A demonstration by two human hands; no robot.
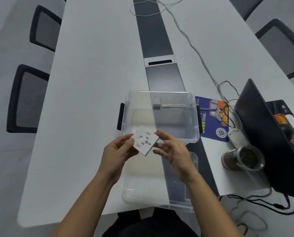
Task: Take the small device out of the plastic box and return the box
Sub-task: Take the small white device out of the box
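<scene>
White table [91, 82] holds a clear plastic box [196, 127]. The left hand [119, 151] pinches the small device [145, 142], its flat face up. The box sits at twelve o'clock; the right hand [173, 149] is loose, nearer.

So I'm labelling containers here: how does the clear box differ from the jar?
The box is rectangular, clear and open-topped, with black latches; the jar is round, smaller and full of something dark. The box stands upright; the jar seems to lie on its side. Both are see-through, on the table.

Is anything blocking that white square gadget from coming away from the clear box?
Nothing visible does. The white device is already above the plastic box, pinched in the left hand, with the right hand open beside it.
</scene>
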